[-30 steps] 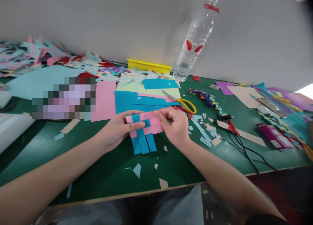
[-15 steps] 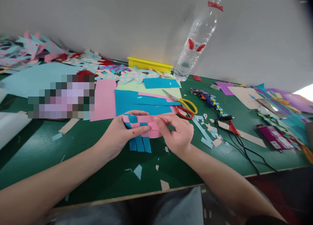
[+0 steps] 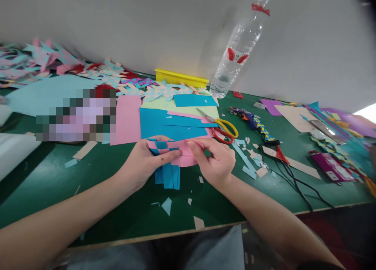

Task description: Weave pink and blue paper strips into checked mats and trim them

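A piece of woven pink and blue paper strips is held between both hands, above the near part of the table. My left hand grips its checkered end, thumb laid across the front and fingers behind. My right hand pinches the plain pink strips at the other end between thumb and fingers. Loose blue strip ends hang below the weave. Just beyond the hands lie blue paper sheets and scissors with yellow and red handles. My left fingertips are partly hidden behind the paper.
A clear plastic bottle leans at the wall beside a yellow tray. Left are a pink sheet and a pile of woven paper pieces. Right lie paper scraps, black cords and a purple packet. The table's edge is near me.
The hanging blue strips have bunched together and overlap more. Both hands keep their hold on the woven paper, and the view has shifted slightly.
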Demonstrator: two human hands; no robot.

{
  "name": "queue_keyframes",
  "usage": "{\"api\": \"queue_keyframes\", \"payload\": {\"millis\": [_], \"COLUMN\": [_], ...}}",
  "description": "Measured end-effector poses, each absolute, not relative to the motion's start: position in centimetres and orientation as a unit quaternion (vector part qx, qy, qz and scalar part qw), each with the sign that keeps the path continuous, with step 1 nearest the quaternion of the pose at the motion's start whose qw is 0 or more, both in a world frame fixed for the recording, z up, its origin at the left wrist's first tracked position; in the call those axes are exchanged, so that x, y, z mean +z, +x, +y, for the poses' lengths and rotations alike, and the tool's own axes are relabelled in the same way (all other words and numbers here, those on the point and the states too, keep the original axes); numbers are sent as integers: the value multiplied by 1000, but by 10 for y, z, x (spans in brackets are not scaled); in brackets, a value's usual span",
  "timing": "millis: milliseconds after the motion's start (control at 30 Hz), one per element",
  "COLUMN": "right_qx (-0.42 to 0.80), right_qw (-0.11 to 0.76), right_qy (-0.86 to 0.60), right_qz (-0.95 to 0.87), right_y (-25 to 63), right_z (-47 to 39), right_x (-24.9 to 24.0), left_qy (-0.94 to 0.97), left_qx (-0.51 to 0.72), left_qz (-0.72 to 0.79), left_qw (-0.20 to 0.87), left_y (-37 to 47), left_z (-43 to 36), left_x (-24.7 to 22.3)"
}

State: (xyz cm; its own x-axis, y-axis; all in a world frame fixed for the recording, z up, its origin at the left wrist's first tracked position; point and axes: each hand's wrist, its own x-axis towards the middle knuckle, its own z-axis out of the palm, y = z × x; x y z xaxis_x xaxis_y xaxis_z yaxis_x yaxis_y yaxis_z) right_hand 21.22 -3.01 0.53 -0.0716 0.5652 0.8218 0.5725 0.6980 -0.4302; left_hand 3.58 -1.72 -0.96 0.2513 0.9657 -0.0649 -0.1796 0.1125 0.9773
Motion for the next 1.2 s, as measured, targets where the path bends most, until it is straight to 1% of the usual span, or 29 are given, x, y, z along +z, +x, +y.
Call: {"api": "queue_keyframes", "payload": {"millis": [267,467,567,967,1200], "right_qx": [29,90,113,157,152], "right_qw": [548,527,528,531,528], "right_qy": [-409,-429,-434,-439,-440], "right_qz": [-729,-728,-721,-707,-710], "right_y": [216,215,214,214,214], "right_z": [-29,-31,-31,-32,-32], "right_x": [5,3,2,2,3], "left_qy": [463,489,502,488,467], "left_qx": [454,492,500,486,480], "left_qz": [401,431,419,370,386], "left_qw": [647,578,569,623,635], "left_y": [35,32,33,32,33], "left_z": [-16,-16,-15,-14,-14], "left_x": [-11,-12,-10,-8,-4]}}
